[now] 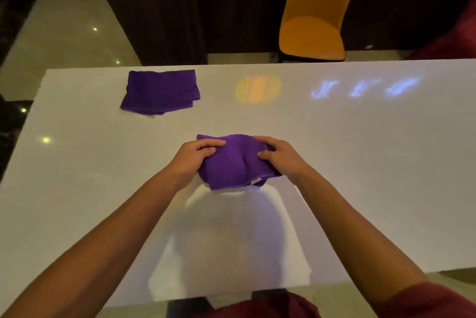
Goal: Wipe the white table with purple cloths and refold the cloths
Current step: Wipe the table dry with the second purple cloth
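Observation:
A bunched purple cloth (235, 163) lies in the middle of the white table (360, 163). My left hand (192, 160) grips its left side with the fingers curled over the top edge. On the right side my right hand (279, 157) presses and holds the cloth, the thumb on top. A small white tag shows at the cloth's near right corner. A second purple cloth (161, 91), folded into a flat square, rests at the far left of the table, well away from both hands.
An orange chair (313, 34) stands behind the table's far edge. The glossy floor (64, 29) shows to the left. Light reflections, orange and blue, lie on the far part of the tabletop. The table's near edge is close to my body.

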Demonstrator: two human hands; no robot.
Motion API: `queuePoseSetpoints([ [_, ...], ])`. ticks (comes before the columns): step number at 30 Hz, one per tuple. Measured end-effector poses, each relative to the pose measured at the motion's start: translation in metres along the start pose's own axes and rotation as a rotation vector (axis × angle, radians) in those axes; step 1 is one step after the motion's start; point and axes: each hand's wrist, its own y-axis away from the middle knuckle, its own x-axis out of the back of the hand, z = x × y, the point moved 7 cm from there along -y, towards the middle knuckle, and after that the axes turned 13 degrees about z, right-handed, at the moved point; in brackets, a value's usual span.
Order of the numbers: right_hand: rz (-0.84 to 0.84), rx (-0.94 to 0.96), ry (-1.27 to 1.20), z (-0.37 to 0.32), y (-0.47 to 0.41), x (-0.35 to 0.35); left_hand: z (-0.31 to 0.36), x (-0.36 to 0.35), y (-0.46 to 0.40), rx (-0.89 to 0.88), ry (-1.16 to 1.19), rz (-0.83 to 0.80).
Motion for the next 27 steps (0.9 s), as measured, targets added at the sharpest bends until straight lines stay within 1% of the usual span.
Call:
queuePoseSetpoints([
  [2, 0.034, 0.069, 0.06, 0.006, -0.011, 0.046, -0.004, -0.036, 0.005, 0.038, 0.064, 0.044],
  [3, 0.052, 0.1, 0.076, 0.005, -0.015, 0.066, -0.002, -0.054, 0.008, 0.007, 0.055, 0.056],
  [6, 0.082, 0.163, 0.163, 0.002, -0.031, 0.107, 0.004, -0.096, 0.011, -0.165, -0.127, 0.056],
  [8, 0.051, 0.166, 0.321, 0.008, -0.043, 0.116, -0.006, -0.119, 0.009, -0.146, -0.264, -0.002],
  [9, 0.022, 0.143, 0.412, 0.017, -0.049, 0.118, -0.014, -0.125, 0.008, -0.109, -0.331, -0.009],
  [10, 0.016, 0.097, 0.486, 0.029, -0.053, 0.121, -0.022, -0.125, 0.005, -0.08, -0.392, 0.018],
  [12, 0.109, 0.003, 0.582, 0.053, -0.055, 0.136, -0.03, -0.109, 0.002, -0.097, -0.497, 0.183],
  [14, 0.271, -0.034, 0.577, 0.066, -0.053, 0.15, -0.032, -0.081, 0.006, -0.215, -0.612, 0.403],
  [15, 0.337, -0.009, 0.555, 0.067, -0.051, 0.151, -0.033, -0.067, 0.011, -0.283, -0.691, 0.503],
  [16, 0.371, 0.04, 0.531, 0.066, -0.048, 0.146, -0.037, -0.054, 0.016, -0.335, -0.79, 0.586],
  [18, 0.336, 0.135, 0.517, 0.063, -0.045, 0.119, -0.052, -0.034, 0.023, -0.378, -0.984, 0.692],
  [20, 0.263, 0.172, 0.585, 0.063, -0.049, 0.084, -0.074, -0.016, 0.022, -0.313, -1.104, 0.722],
  [22, 0.261, 0.149, 0.669, 0.066, -0.06, 0.055, -0.099, 0.0, 0.019, -0.225, -1.134, 0.746],
  [23, 0.279, 0.136, 0.698, 0.068, -0.065, 0.045, -0.11, 0.004, 0.018, -0.209, -1.133, 0.754],
  [27, 0.406, 0.203, 0.797, 0.065, -0.088, 0.017, -0.129, 0.009, 0.011, -0.263, -1.128, 0.788],
])
